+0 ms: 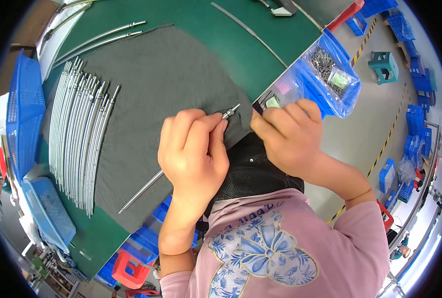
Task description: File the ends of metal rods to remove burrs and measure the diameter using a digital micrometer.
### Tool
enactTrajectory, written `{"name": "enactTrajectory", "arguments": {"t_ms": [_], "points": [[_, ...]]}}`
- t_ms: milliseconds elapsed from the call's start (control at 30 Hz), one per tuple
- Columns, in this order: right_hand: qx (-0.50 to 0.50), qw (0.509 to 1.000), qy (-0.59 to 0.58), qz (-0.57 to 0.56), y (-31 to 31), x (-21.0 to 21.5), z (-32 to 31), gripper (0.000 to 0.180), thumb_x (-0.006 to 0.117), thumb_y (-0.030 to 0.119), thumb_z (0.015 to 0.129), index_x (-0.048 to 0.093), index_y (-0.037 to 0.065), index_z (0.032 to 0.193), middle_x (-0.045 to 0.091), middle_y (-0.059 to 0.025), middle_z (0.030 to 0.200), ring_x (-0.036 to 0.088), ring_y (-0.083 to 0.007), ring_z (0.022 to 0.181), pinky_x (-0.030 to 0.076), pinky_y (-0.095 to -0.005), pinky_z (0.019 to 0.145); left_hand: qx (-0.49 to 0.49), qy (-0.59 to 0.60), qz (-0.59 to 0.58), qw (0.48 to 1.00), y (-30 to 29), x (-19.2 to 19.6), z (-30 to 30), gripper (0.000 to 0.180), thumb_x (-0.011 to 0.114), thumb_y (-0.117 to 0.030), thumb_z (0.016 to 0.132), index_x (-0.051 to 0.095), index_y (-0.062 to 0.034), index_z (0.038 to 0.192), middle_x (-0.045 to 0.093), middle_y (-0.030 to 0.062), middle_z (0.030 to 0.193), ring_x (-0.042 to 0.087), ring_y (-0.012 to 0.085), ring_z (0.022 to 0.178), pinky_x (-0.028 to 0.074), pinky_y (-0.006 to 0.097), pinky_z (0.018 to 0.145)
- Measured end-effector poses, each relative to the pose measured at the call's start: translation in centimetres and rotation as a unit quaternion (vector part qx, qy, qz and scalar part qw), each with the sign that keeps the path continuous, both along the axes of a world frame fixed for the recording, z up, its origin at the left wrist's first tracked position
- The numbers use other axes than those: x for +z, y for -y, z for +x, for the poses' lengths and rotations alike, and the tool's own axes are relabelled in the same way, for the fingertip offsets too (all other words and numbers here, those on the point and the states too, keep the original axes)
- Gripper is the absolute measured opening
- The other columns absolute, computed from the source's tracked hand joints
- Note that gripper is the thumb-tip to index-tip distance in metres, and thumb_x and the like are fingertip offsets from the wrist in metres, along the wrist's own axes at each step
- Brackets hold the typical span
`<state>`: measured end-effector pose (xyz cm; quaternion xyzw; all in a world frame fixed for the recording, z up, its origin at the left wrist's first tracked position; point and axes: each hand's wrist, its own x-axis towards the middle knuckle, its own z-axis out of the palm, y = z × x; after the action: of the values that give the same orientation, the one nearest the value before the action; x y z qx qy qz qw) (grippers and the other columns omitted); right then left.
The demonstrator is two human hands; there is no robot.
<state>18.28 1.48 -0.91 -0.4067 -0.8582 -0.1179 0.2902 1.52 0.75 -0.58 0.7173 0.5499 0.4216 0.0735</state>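
Observation:
My left hand (192, 149) is closed around a thin silver metal rod (142, 191). The rod slants across the grey cloth (156, 74), its stepped tip sticking out past my thumb and forefinger. My right hand (291, 135) is closed in a pinch a short way right of that tip. A small dark piece (257, 108) shows at its fingertips, too little of it visible to name. To the left, a row of similar silver rods (79, 139) lies side by side on the cloth. Two more rods (101, 38) lie above them.
Blue plastic bins (305, 84) at the table's right edge hold small metal parts (325, 67) in clear bags. Blue baskets (24, 114) stand along the left side. A long thin strip (250, 32) lies on the green table (196, 17). A teal stool (384, 67) stands on the floor.

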Motion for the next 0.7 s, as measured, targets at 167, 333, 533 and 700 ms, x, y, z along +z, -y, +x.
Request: {"name": "enactTrajectory", "arguments": {"t_ms": [167,333,533,700], "points": [[0.066,0.958,-0.187,-0.207,-2.1,1.6,0.8,0.014,0.06,0.008,0.066,0.063,0.006,0.08,0.052,-0.0022,0.076,0.048,-0.0189,0.064,0.035,-0.0302,0.066,0.001,-0.046,0.04,0.998,-0.2,-0.4,0.5,0.017,0.067,-0.001,0.063,0.059,-0.0054,0.076,0.054,0.0045,0.076,0.05,0.0214,0.062,0.04,0.03,0.052],[0.184,0.937,-0.064,-0.29,-5.0,4.1,0.1,0.019,0.062,0.008,0.064,0.059,0.005,0.082,0.051,-0.0065,0.087,0.048,-0.0236,0.083,0.03,-0.0386,0.081,0.003,-0.118,0.071,0.99,-0.2,-0.5,-0.1,0.017,0.061,-0.004,0.064,0.057,-0.0031,0.081,0.055,0.0071,0.082,0.053,0.0222,0.065,0.042,0.031,0.053],[0.246,0.94,0.032,-0.236,-6.7,4.3,-2.5,0.018,0.064,0.011,0.063,0.053,0.007,0.077,0.052,-0.0085,0.081,0.05,-0.0267,0.083,0.03,-0.0414,0.087,-0.009,-0.07,0.048,0.996,0.8,-1.1,-0.9,0.012,0.056,-0.011,0.064,0.054,-0.0037,0.073,0.052,0.0106,0.073,0.052,0.0251,0.065,0.043,0.035,0.058],[0.286,0.937,-0.001,-0.201,-8.8,1.1,0.8,0.021,0.066,0.014,0.056,0.048,0.008,0.064,0.051,-0.0054,0.07,0.051,-0.0235,0.074,0.028,-0.0417,0.089,0.038,-0.063,0.142,0.987,-0.7,-3.4,1.5,0.012,0.054,-0.016,0.065,0.049,-0.0054,0.065,0.047,0.0086,0.072,0.048,0.023,0.07,0.04,0.032,0.06]]}}
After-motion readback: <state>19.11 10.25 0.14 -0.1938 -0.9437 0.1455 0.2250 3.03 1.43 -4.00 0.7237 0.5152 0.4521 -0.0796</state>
